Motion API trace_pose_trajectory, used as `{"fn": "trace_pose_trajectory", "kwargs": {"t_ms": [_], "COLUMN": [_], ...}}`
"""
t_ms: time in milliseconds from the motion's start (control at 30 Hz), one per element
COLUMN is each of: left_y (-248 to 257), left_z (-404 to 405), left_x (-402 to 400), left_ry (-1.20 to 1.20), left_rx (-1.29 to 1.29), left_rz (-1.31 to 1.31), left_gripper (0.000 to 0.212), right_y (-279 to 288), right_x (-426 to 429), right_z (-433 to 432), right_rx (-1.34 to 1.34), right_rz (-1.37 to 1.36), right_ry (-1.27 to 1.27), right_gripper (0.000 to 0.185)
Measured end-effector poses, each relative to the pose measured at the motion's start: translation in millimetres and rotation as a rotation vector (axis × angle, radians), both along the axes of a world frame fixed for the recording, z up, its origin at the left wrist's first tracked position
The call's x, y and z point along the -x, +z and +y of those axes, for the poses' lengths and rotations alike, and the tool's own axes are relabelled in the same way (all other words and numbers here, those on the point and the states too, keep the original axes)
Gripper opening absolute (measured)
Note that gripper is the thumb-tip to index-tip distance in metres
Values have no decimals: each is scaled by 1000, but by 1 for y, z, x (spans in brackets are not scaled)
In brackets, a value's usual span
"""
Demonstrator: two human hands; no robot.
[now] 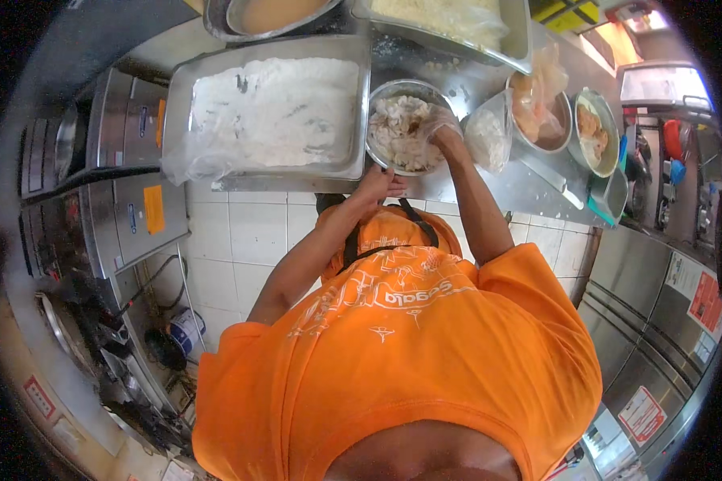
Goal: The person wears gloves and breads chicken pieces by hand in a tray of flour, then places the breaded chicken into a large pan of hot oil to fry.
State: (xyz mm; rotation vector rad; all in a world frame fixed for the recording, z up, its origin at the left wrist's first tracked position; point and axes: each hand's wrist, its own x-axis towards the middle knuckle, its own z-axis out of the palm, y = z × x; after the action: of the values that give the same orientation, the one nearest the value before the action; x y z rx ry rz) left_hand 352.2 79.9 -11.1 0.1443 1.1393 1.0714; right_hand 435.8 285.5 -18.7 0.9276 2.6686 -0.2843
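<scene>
A round metal bowl at the table's front edge holds pale, flour-coated pieces that look like raw meat. My right hand reaches into its right side, wrapped in clear thin plastic like a disposable glove. The fingertips are down among the pieces, so what they grip is hidden. My left hand, bare, is at the bowl's near rim, its fingers against the bowl's edge. Left of the bowl stands a large rectangular metal tray with a layer of white flour.
A clear bag of white powder sits right of the bowl. Beyond it are a bowl with a plastic bag, another bowl of food and a white-handled knife. A deep crumb-filled tray and a liquid-filled basin stand behind.
</scene>
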Motion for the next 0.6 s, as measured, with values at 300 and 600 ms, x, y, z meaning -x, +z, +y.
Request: {"fn": "trace_pose_trajectory", "kwargs": {"t_ms": [300, 600], "left_y": [0, 4], "left_z": [-5, -1], "left_x": [3, 1], "left_ry": [-8, -10], "left_rx": [2, 56], "left_rz": [-43, 38], "left_gripper": [33, 27], "right_y": [46, 0], "right_x": [50, 51], "right_z": [-37, -20], "right_rx": [72, 70], "right_rz": [-62, -46], "right_ry": [121, -20], "right_gripper": [38, 41]}}
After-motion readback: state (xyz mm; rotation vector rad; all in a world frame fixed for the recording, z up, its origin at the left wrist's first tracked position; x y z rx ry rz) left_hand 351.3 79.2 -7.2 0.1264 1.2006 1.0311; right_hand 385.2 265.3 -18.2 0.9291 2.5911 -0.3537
